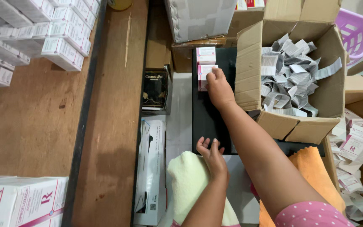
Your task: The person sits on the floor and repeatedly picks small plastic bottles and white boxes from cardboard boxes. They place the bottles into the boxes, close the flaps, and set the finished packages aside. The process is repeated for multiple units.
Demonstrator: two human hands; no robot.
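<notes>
My right hand reaches forward across a black surface, and its fingertips close on a small pink-and-white box. That box lies in a short row of like boxes at the far end of the surface. My left hand hovers nearer to me with fingers spread and nothing in it, at the edge of a pale yellow towel. Just right of my right wrist stands an open cardboard carton filled with folded paper leaflets.
A wooden table to the left carries stacks of white-and-pink cartons and more at the near corner. A dark box and a long white box lie beside it. Right: an orange cloth, loose small boxes, a purple basket.
</notes>
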